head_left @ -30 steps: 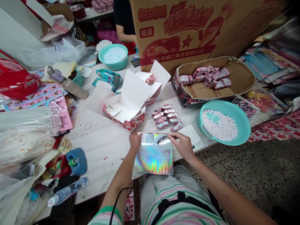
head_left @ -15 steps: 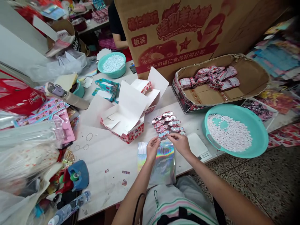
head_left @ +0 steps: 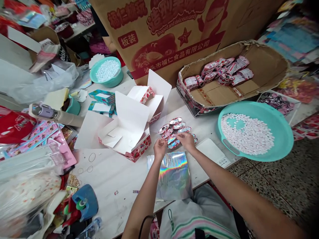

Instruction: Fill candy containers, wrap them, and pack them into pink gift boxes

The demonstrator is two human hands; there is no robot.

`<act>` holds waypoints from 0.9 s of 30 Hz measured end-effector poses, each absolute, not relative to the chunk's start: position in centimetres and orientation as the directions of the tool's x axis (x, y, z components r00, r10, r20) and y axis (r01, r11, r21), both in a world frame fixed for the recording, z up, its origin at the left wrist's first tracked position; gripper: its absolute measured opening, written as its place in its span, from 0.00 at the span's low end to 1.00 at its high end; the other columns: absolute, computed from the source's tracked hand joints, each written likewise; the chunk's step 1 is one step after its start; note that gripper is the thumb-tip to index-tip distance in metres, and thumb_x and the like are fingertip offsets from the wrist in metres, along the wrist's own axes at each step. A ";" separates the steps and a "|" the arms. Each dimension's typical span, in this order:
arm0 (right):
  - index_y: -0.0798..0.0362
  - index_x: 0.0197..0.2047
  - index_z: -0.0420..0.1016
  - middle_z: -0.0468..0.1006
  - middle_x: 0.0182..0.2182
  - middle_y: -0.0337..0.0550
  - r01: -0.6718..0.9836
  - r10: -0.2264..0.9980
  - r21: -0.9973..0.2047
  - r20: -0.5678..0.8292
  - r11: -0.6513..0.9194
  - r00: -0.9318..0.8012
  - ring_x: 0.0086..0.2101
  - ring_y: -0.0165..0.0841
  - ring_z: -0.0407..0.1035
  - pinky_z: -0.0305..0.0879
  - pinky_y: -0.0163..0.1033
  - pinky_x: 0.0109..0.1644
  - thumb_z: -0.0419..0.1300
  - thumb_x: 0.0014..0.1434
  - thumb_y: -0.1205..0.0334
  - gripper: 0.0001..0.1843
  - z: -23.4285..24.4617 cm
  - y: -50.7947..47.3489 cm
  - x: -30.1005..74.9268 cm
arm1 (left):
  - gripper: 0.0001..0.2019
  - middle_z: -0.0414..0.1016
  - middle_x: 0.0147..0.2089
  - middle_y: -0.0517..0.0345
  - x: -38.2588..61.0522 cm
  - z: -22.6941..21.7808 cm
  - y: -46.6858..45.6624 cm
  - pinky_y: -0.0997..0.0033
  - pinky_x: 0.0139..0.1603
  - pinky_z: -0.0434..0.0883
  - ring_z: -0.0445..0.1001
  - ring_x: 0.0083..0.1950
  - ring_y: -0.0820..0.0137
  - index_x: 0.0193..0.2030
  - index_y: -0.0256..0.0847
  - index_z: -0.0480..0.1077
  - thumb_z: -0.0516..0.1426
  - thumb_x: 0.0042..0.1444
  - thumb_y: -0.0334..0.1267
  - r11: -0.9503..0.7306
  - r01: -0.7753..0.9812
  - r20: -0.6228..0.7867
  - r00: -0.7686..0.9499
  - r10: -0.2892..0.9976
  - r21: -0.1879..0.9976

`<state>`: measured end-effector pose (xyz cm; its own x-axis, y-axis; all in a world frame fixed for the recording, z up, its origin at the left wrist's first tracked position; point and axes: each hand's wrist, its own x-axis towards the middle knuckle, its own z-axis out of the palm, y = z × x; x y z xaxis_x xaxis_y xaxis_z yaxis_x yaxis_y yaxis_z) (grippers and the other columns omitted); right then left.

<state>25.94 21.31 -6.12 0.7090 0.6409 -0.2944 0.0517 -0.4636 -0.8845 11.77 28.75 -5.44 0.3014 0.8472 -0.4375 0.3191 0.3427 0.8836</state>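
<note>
Both my hands are over a cluster of small oval, shiny red-edged packs (head_left: 176, 121) on the white table. Between them is a small shiny oval pack (head_left: 171, 139), pinched at its left end by the closed fingers of my left hand (head_left: 159, 147). My right hand (head_left: 186, 140) pinches its right end, close above the other packs. Below my hands lies a stack of silvery holographic bags (head_left: 173, 172). To the right of my right hand is a flat white scale (head_left: 211, 151).
A turquoise basin (head_left: 281, 142) of small white pellets stands at right. Behind it, a cut-down carton (head_left: 264, 66) holds strawberry-coloured packs. Open white-lined strawberry boxes (head_left: 138, 149) stand left of my hands. A large brown carton (head_left: 169, 43) rises at the back. Clutter fills the left side.
My view has shifted slightly. My hands have drawn a little apart and still hold a shiny oval pack, which now sits lower over the cluster and tilted.
</note>
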 end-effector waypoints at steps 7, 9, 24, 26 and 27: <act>0.51 0.43 0.67 0.77 0.23 0.33 0.149 0.649 -0.841 -0.275 -0.520 0.710 0.25 0.32 0.70 0.62 0.35 0.33 0.60 0.46 0.63 0.18 -6.6 22.3 26.4 | 0.12 0.72 0.25 0.61 12.1 -7.0 29.8 0.75 0.29 0.66 0.72 0.26 0.73 0.36 0.40 0.63 0.60 0.47 0.41 0.252 0.418 -0.402 0.325 0.856 0.873; 0.50 0.42 0.67 0.77 0.23 0.33 0.204 0.663 -0.824 -0.251 -0.529 0.706 0.26 0.31 0.71 0.60 0.35 0.33 0.60 0.48 0.64 0.16 -6.6 22.5 26.3 | 0.12 0.72 0.25 0.62 11.9 -7.3 29.9 0.75 0.30 0.67 0.72 0.27 0.73 0.37 0.41 0.62 0.59 0.48 0.40 0.236 0.433 -0.397 0.330 0.857 0.870; 0.50 0.46 0.68 0.76 0.25 0.38 0.526 0.765 -0.628 -0.179 -0.573 0.619 0.31 0.35 0.70 0.58 0.36 0.35 0.57 0.53 0.70 0.16 -5.9 23.2 26.0 | 0.09 0.69 0.25 0.64 12.6 -6.6 29.7 0.72 0.34 0.64 0.71 0.28 0.71 0.38 0.43 0.61 0.55 0.49 0.32 -0.065 0.632 -0.241 0.386 0.891 0.772; 0.51 0.46 0.68 0.76 0.26 0.40 0.568 0.785 -0.600 -0.173 -0.563 0.595 0.33 0.36 0.70 0.59 0.37 0.36 0.57 0.53 0.70 0.16 -5.8 23.3 26.0 | 0.10 0.69 0.27 0.63 12.8 -6.4 29.5 0.71 0.36 0.64 0.71 0.31 0.69 0.38 0.43 0.61 0.55 0.49 0.30 -0.107 0.662 -0.228 0.400 0.888 0.742; 0.51 0.46 0.68 0.75 0.27 0.41 0.592 0.793 -0.579 -0.170 -0.560 0.585 0.34 0.37 0.69 0.59 0.37 0.37 0.57 0.53 0.70 0.16 -5.7 23.4 25.9 | 0.11 0.69 0.27 0.62 13.0 -6.2 29.5 0.70 0.37 0.64 0.71 0.32 0.68 0.39 0.43 0.61 0.55 0.48 0.29 -0.126 0.676 -0.225 0.406 0.886 0.726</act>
